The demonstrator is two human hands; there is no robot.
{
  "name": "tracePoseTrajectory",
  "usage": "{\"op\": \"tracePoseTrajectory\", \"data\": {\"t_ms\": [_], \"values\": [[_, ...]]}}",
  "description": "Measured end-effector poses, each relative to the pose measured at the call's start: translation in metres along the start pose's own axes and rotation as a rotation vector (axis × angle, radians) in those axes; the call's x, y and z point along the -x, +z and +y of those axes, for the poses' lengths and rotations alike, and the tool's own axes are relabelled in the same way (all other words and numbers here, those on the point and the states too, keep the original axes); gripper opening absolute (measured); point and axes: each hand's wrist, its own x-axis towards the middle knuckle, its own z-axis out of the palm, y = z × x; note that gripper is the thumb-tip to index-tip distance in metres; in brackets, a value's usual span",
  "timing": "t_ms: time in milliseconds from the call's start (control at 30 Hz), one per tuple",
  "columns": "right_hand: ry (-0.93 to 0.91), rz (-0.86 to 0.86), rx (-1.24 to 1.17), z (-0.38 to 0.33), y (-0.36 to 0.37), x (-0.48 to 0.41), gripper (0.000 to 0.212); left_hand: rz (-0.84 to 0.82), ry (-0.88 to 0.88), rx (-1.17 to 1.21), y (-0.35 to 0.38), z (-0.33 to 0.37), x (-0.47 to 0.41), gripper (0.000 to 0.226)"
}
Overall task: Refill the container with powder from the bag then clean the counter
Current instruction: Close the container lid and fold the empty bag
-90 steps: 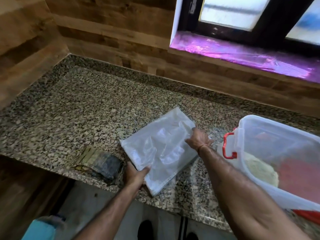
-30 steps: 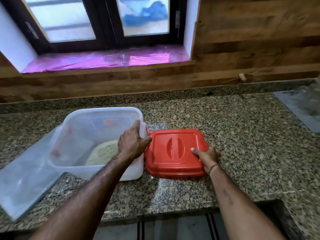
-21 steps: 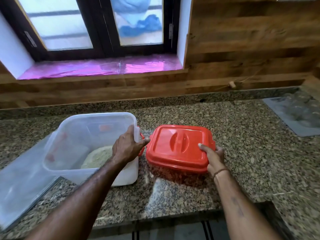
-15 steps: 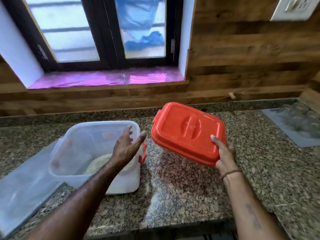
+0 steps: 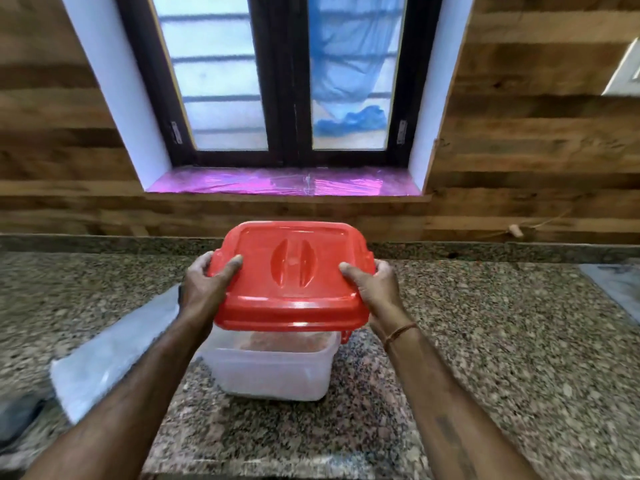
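The granite tabletop [image 5: 485, 341] carries the empty bag [image 5: 114, 348] at eight o'clock and the clear container [image 5: 273, 368] at centre. Above it, left hand [image 5: 204, 289] and right hand [image 5: 377, 289] grip the red lid [image 5: 291, 278]. Lowered askew, a corner may not seat, leaving powder exposed.
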Motion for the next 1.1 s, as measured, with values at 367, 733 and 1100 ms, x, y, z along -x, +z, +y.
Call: {"op": "tracePoseTrajectory", "data": {"t_ms": [367,733,1100], "values": [[-0.001,0.085,0.432,0.039,0.052,0.030,0.049,-0.072,-0.035,-0.159,-0.040,-0.040,-0.007,0.059],[0.007,0.176,0.501,0.054,0.056,0.045,0.046,-0.209,-0.036,-0.100,-0.045,-0.051,-0.016,0.061],[0.354,0.015,0.041,0.061,0.041,0.033,0.098,-0.152,-0.256,-0.067,-0.046,-0.066,-0.036,0.096]]}}
